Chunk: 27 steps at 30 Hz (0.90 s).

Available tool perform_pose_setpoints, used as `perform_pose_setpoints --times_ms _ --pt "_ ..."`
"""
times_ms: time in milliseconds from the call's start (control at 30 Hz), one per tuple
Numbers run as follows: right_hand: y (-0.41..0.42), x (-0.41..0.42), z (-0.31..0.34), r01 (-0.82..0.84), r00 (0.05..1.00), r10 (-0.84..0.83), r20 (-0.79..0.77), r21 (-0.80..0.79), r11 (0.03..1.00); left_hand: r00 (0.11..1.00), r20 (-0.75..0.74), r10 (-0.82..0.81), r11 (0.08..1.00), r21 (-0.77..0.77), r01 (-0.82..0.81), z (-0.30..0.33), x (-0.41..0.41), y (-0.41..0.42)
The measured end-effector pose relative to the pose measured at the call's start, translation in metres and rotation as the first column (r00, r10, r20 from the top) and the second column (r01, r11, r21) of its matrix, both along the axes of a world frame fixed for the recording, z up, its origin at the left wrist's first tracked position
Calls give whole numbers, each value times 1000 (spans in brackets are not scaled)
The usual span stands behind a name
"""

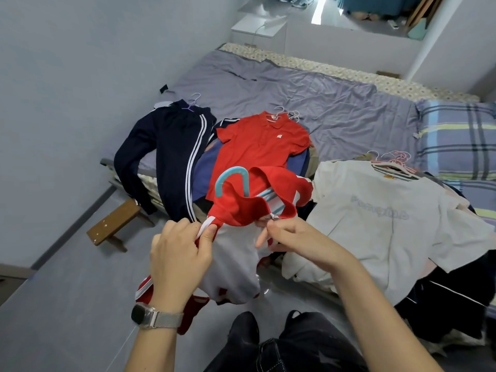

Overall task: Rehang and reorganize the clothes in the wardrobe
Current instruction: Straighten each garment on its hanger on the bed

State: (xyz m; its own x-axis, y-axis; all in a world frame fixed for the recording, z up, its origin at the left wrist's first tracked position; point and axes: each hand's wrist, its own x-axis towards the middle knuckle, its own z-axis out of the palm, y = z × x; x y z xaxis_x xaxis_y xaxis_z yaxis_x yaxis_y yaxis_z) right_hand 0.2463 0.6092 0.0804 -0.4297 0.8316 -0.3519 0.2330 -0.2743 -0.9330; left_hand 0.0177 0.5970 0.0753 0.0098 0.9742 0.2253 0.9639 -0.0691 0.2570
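Observation:
I hold a red and white jacket (236, 253) on a light blue hanger (232, 174) in front of me, above the floor. My left hand (182, 251) pinches the jacket's striped collar edge on the left. My right hand (292, 234) pinches the small metal zipper pull at the collar's front. On the bed behind lie a red polo shirt (257, 149), a navy track jacket (171, 157) with white stripes and a white T-shirt (381, 210), each with a hanger.
The bed (308, 89) has a grey-purple sheet and a plaid pillow (461, 138) at the right. A small wooden stool (115, 224) stands on the floor at the left by the wall. Dark clothes (442, 304) hang off the bed's near right edge.

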Motion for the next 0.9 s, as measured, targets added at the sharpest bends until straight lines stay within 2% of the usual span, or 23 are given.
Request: perform_pose_setpoints --times_ms 67,133,200,267,367,433,533,633,700,800,900 --pt "7 20 1 82 968 -123 219 186 979 1000 19 -9 1000 -29 10 3 -15 3" --pt "18 42 3 197 886 -336 320 397 896 998 50 -29 999 -42 31 8 -32 4" --pt "33 50 1 -4 800 -343 493 575 818 997 75 -32 998 -47 36 17 -48 3" --pt "44 37 -7 -209 760 -261 595 604 769 993 109 -40 998 -51 46 27 -67 0" --pt "43 -11 -11 -249 802 -159 576 564 787 989 124 -85 995 -49 92 44 -106 -11" --pt "31 -46 -10 -241 847 -135 513 599 763 984 166 -60 996 -51 69 53 -139 -24" --pt "6 -93 5 -47 943 -176 281 638 769 978 206 44 999 -6 -43 60 -190 -41" --pt "-16 -119 26 108 947 -282 153 675 730 977 165 134 991 -5 -135 58 -233 -44" --pt "-25 -118 39 119 960 -259 103 688 716 969 177 171 984 19 -177 62 -235 -43" --pt "-33 -95 49 12 966 -192 176 706 708 979 205 -3 999 50 -8 75 -187 -48" --pt "-44 -58 36 33 919 -282 276 659 751 969 197 -150 989 42 144 71 -139 -35"
